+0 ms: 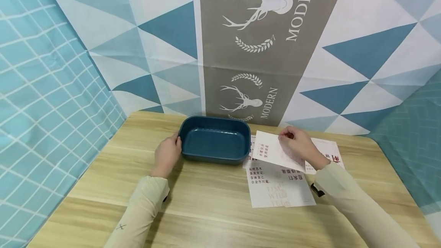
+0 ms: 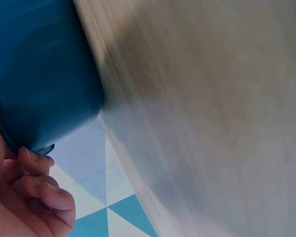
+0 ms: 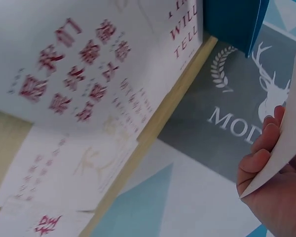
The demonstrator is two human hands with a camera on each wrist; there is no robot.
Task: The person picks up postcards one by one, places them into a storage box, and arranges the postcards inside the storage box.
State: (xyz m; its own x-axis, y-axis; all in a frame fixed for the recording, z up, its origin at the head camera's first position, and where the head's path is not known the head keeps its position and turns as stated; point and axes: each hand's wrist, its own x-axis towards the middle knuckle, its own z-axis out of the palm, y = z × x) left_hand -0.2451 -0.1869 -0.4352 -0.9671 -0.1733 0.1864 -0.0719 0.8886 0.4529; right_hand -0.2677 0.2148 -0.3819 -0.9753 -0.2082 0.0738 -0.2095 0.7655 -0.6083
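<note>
1. Blue dish (image 1: 213,159): rectangular with rounded corners, glossy inside, upright on the bench (image 1: 206,198).
2. White card (image 1: 270,150): small reddish characters on its face, pinched near its far edge, slightly bowed, above overlapping printed sheets (image 1: 284,192) to the dish's right; whether it touches them is hard to tell.
</note>
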